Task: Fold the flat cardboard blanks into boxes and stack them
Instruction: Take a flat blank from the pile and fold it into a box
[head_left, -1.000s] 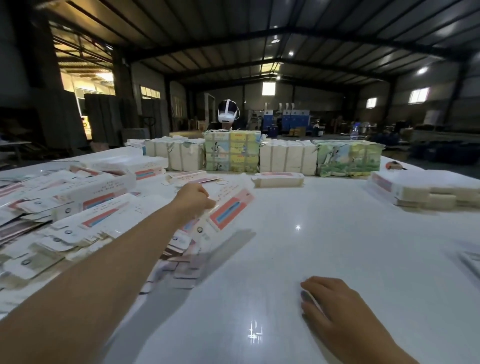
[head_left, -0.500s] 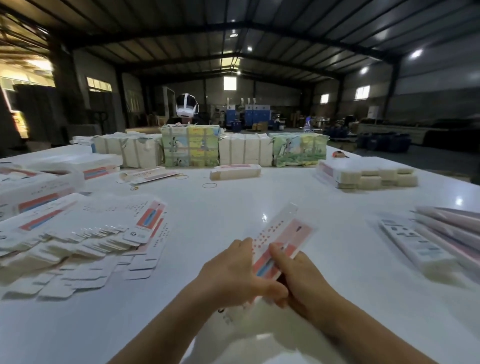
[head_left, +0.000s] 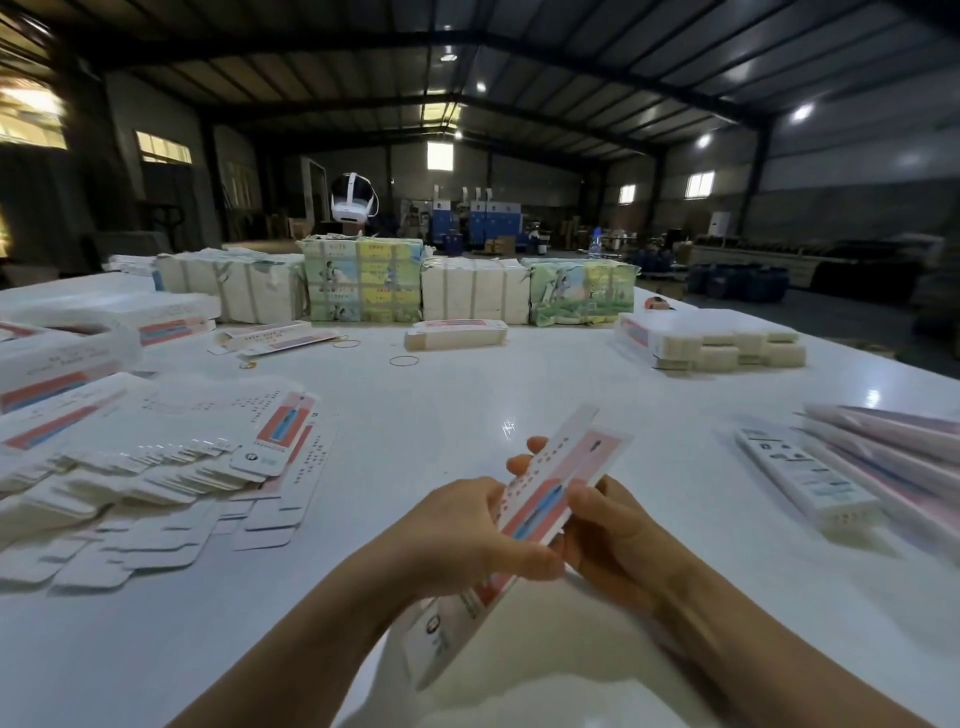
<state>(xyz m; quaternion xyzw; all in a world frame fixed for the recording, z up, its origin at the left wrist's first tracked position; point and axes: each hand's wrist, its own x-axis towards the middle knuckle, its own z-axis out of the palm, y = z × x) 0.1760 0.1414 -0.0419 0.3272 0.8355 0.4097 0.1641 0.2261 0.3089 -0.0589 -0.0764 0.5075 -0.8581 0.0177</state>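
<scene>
A long flat cardboard blank (head_left: 550, 486), white with pink and blue print, is held above the white table (head_left: 467, 405) in front of me. My left hand (head_left: 467, 535) grips its left edge, thumb across the printed face. On the blank's right edge my right hand (head_left: 608, 525) holds it with curled fingers. A fanned pile of flat blanks (head_left: 171, 457) lies at the left. Folded boxes (head_left: 810, 473) lie in a row at the right.
Bundled stacks of blanks (head_left: 467, 291) line the far edge of the table. A small stack (head_left: 457, 332) and another pile (head_left: 711, 340) lie in front of them. Rubber bands (head_left: 404, 360) are scattered mid-table. More folded boxes (head_left: 67, 353) lie at the far left.
My left hand brought one blank from the left pile to the middle. My right hand rose off the table and took hold of it too. The view swung right.
</scene>
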